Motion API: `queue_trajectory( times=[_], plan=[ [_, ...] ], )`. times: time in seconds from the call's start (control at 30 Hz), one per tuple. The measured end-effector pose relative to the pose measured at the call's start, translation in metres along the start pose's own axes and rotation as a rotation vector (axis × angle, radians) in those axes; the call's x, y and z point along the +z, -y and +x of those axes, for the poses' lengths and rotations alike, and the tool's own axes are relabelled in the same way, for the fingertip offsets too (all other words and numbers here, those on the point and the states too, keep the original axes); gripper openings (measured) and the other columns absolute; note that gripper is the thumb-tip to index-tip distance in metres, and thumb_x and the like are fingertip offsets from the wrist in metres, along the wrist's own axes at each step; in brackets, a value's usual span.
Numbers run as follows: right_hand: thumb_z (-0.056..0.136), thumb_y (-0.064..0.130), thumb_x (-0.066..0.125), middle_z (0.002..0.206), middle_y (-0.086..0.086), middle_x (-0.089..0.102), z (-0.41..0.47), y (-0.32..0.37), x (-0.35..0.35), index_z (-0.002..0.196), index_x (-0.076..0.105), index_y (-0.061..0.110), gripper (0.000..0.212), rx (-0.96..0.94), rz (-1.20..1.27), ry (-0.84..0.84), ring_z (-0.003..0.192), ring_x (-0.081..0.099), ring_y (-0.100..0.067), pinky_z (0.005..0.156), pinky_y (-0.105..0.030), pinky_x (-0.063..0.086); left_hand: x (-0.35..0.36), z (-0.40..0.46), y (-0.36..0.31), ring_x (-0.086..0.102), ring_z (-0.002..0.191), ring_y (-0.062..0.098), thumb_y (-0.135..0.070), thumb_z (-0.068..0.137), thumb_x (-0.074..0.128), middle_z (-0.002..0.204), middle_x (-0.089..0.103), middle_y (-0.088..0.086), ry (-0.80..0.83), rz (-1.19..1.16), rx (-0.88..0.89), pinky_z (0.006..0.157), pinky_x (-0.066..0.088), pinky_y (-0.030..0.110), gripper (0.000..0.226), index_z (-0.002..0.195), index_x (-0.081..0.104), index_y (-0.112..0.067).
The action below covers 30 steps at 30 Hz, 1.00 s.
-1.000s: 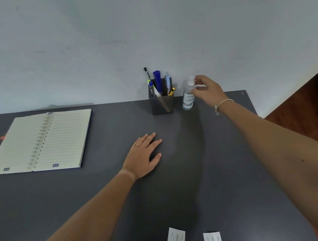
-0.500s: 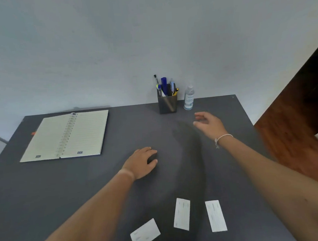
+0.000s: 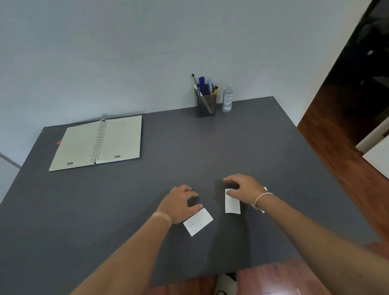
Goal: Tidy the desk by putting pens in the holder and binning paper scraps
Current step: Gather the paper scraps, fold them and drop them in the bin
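Reaching right hand (image 3: 244,187) touches paper scrap (image 3: 232,203).

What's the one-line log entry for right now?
pens: in holder | left hand: beside scrap | right hand: on scrap | binned: none

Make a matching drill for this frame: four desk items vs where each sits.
Items:
1. notebook
2. pen holder
3. clear bottle
4. middle paper slip

Places:
A. at the right hand's fingers
B. back edge, just right of the holder
C. back left, lying open
D. back edge by the wall, full of pens

Pairs: 1-C, 2-D, 3-B, 4-A
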State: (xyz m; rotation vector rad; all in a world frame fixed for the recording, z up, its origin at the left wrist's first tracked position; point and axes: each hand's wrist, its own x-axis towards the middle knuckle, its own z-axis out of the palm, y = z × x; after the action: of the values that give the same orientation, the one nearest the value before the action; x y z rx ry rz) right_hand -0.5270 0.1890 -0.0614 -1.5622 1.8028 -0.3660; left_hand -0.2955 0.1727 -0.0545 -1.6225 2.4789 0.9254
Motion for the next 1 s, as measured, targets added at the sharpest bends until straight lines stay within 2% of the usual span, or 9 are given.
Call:
queue_trajectory(
  times=[0.1,0.2,0.3,0.53,0.7,0.83,0.9,1.0],
  plan=[
    [0.08,0.021,0.062,0.136,-0.002,0.051,-0.021,0.003,0.013,0.127,0.054,0.02,0.048,-0.013,-0.186,0.026,0.128,0.042,-0.022,0.107,-0.029,0.031,0.008,-0.02,0.0,0.033,0.133,0.019,-0.049,0.081,0.06,0.143,0.04,-0.003,0.004,0.007,0.006,0.112,0.029,0.034,0.057,0.131,0.052,-0.023],
    [0.08,0.02,0.062,0.137,-0.002,0.048,-0.037,0.004,0.025,0.13,0.05,0.022,0.051,0.008,-0.246,0.003,0.125,0.04,-0.025,0.104,-0.031,0.032,0.015,-0.034,-0.001,0.034,0.13,0.02,-0.049,0.078,0.063,0.141,0.04,-0.002,0.012,0.062,0.015,0.109,0.034,0.036,0.064,0.134,0.048,-0.022],
    [0.08,0.017,0.062,0.132,-0.004,0.047,-0.046,0.004,0.035,0.13,0.047,0.022,0.053,0.036,-0.254,-0.04,0.121,0.04,-0.026,0.101,-0.032,0.035,0.021,-0.042,-0.002,0.038,0.124,0.022,-0.044,0.079,0.063,0.136,0.043,0.0,0.004,0.116,0.016,0.105,0.038,0.038,0.062,0.134,0.046,-0.021],
    [0.079,0.013,0.062,0.126,-0.009,0.044,-0.05,0.005,0.039,0.124,0.051,0.019,0.046,0.125,-0.149,-0.11,0.12,0.04,-0.027,0.098,-0.034,0.037,0.031,-0.047,-0.007,0.044,0.118,0.026,-0.028,0.084,0.061,0.124,0.048,0.007,-0.04,0.044,-0.092,0.099,0.041,0.037,0.046,0.127,0.052,-0.017],
    [0.081,-0.002,0.048,0.116,-0.012,0.051,-0.052,0.0,0.035,0.104,0.061,0.011,0.03,0.138,-0.04,-0.141,0.11,0.048,-0.028,0.084,-0.025,0.036,0.033,-0.044,-0.011,0.047,0.115,0.028,-0.017,0.081,0.065,0.121,0.049,0.011,-0.061,-0.127,-0.188,0.1,0.04,0.035,0.038,0.117,0.056,-0.015],
    [0.081,-0.003,0.046,0.108,-0.011,0.057,-0.049,-0.005,0.026,0.095,0.065,0.009,0.027,0.189,0.121,-0.139,0.098,0.055,-0.025,0.073,-0.023,0.036,0.032,-0.043,-0.014,0.053,0.109,0.028,-0.011,0.074,0.069,0.116,0.057,0.011,-0.082,-0.261,-0.262,0.096,0.044,0.035,0.036,0.109,0.058,-0.015],
    [0.081,-0.002,0.049,0.097,-0.008,0.059,-0.049,-0.006,0.022,0.09,0.066,0.01,0.022,0.219,0.242,-0.143,0.088,0.055,-0.022,0.064,-0.023,0.038,0.032,-0.042,-0.015,0.057,0.103,0.024,-0.009,0.074,0.068,0.114,0.063,0.008,-0.077,-0.309,-0.277,0.089,0.045,0.03,0.035,0.107,0.06,-0.016],
    [0.081,0.0,0.054,0.076,0.002,0.057,-0.048,-0.004,0.014,0.081,0.066,0.014,0.018,0.21,0.364,-0.147,0.079,0.053,-0.017,0.056,-0.013,0.036,0.032,-0.042,-0.021,0.054,0.093,0.016,-0.002,0.078,0.058,0.114,0.065,0.005,-0.079,-0.395,-0.287,0.079,0.04,0.023,0.032,0.106,0.063,-0.016]
  ],
)
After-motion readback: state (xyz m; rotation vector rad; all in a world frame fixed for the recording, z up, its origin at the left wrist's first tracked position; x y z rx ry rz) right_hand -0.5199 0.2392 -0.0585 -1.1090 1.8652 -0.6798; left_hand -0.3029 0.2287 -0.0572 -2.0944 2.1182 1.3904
